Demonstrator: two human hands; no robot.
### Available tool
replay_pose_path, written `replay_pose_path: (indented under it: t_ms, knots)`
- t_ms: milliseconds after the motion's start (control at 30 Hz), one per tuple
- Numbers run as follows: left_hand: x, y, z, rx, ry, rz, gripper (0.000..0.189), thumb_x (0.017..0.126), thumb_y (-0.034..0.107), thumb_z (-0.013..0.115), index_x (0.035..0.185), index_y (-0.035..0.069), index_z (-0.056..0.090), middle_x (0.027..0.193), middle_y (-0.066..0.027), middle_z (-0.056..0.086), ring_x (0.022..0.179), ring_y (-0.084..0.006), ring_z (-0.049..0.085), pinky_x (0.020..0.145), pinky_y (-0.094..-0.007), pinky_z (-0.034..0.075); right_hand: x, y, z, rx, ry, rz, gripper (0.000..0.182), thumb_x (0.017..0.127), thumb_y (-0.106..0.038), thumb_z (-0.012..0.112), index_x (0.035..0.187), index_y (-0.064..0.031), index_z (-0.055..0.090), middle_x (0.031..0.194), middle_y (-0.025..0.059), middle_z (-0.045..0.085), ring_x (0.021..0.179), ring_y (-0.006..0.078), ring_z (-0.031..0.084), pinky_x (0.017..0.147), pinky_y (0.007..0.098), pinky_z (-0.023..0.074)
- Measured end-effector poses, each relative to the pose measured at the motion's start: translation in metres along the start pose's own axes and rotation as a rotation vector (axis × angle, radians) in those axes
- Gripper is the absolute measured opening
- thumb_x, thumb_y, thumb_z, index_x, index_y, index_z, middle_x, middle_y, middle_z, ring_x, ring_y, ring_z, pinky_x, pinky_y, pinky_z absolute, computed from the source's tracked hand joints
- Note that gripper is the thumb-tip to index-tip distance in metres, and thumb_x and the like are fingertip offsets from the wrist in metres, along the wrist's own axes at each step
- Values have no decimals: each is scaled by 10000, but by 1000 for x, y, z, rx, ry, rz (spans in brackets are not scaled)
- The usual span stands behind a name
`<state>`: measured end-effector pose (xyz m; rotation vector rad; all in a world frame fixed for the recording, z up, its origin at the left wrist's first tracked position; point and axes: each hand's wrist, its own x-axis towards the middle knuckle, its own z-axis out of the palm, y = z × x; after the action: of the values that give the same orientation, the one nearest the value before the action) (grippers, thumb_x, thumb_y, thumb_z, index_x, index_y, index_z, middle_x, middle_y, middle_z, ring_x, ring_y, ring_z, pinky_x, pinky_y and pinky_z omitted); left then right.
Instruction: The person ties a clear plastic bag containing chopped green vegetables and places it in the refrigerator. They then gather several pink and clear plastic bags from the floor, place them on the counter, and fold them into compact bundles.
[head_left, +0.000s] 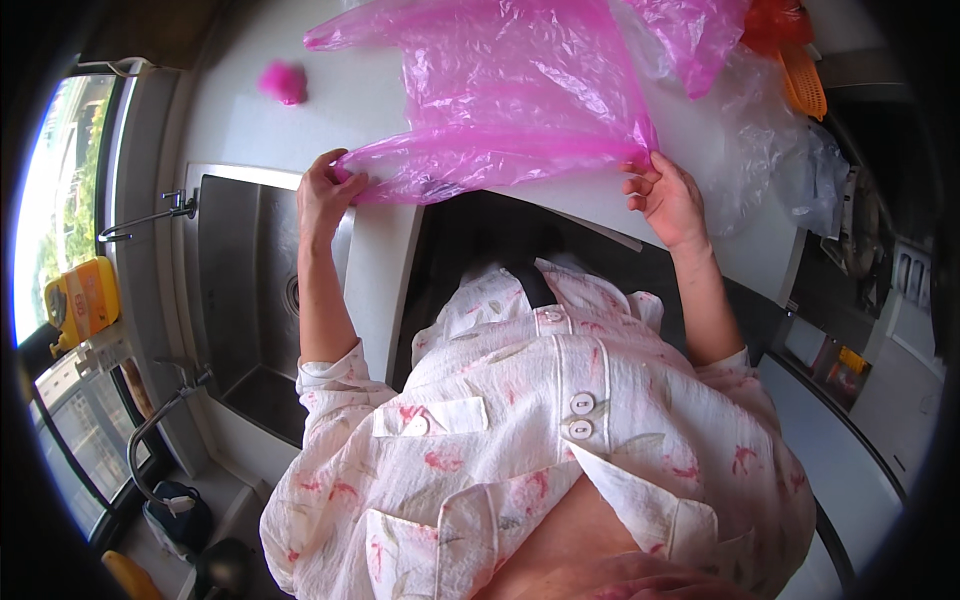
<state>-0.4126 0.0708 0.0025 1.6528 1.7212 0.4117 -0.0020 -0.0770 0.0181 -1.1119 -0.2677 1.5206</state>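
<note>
A sheer pink plastic bag (517, 82) is spread over the white countertop, its near edge drawn taut between both hands. My left hand (326, 191) pinches one corner between thumb and fingers, above the corner of the sink. At the opposite end, my right hand (667, 191) grips the other corner between thumb and index finger, with its remaining fingers loosely curled. The bag's lower strip lies folded into a narrow band that overhangs the counter's front edge. Farther left on the counter is a small crumpled pink bundle (283, 82), slightly blurred.
Left of me is a stainless steel sink (229, 247) with a faucet (150, 217) by the window. A yellow jug (84, 304) stands on the sill. Clear plastic bags (750, 142), another pink bag (694, 45) and an orange plastic basket (802, 82) lie to the right.
</note>
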Motion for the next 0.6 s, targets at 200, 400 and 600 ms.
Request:
replay_pose_path:
  t_ms: [200,400,600]
  knots:
    - [7,-17,-16,-514,378,18,263,860,237,608,1004,17,625,717,-17,608,594,-85,547,491,-207,392,3,0,-16,-125,109,-57,176,895,-204,519,948,-41,558,851,137,640,664,213,634,510,301,513]
    - [-8,10,-38,-1186,37,110,457,848,423,579,986,-11,610,875,-103,639,755,-184,598,708,-306,485,-2,9,-2,-115,139,-98,188,897,-222,532,959,-45,556,831,118,639,645,204,634,501,291,517]
    - [-44,-39,-63,351,-78,310,626,653,379,745,1178,97,554,1250,-144,489,1191,-314,414,953,-405,381,-12,37,-15,-187,208,-3,165,902,-227,531,951,-72,559,814,92,640,612,167,620,469,260,491]
